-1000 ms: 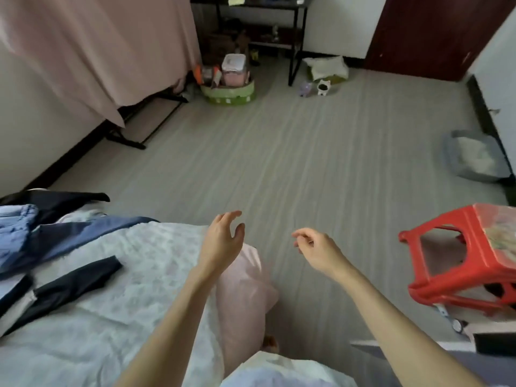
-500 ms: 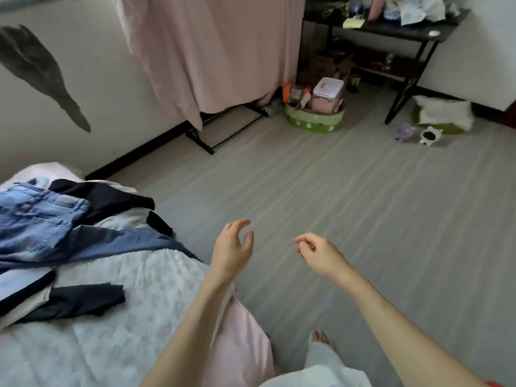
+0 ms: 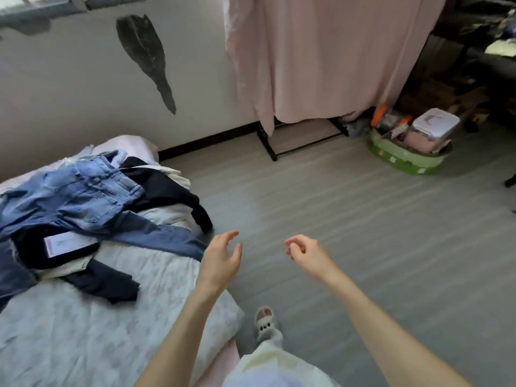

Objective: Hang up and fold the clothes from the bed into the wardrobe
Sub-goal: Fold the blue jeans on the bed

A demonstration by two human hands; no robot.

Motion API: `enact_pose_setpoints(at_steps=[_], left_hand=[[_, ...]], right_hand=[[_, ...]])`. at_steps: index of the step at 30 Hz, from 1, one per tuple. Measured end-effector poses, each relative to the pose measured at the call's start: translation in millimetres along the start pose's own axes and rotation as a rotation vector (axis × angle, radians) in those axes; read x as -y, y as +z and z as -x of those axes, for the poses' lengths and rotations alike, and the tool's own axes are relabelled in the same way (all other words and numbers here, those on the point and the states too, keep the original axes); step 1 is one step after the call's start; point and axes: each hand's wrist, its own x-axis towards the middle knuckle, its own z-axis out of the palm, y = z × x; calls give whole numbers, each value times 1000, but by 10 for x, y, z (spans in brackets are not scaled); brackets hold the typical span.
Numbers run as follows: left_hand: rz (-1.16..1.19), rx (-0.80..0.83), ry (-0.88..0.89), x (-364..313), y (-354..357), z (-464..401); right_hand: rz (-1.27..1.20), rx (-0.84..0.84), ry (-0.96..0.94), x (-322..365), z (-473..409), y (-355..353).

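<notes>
left hand: held over bed edge, fingers relaxed, nothing gripped
right hand: loosely curled, grip empty
light-blue denim jeans: heaped on bed

Clothes heaped on bed

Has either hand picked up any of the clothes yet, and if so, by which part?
No. The left hand and right hand are both empty, fingers loosely curled, raised beside the bed. The jeans lie untouched in the pile.
</notes>
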Motion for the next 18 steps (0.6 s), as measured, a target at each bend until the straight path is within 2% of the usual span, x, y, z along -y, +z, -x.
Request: enact_pose_setpoints(at_steps=[6,13,18], left_hand=[[-30,-124,-100,515,-482,-987],[28,-255,-323,1398,-1429,-2275],[13,-264,-486,2019,-1871,-2778]], right_hand=[[125,102,-123,624,-1102,331],[262,262,-220,1924,-2656,1190],[285,358,-232,2405,-3352,1890]])
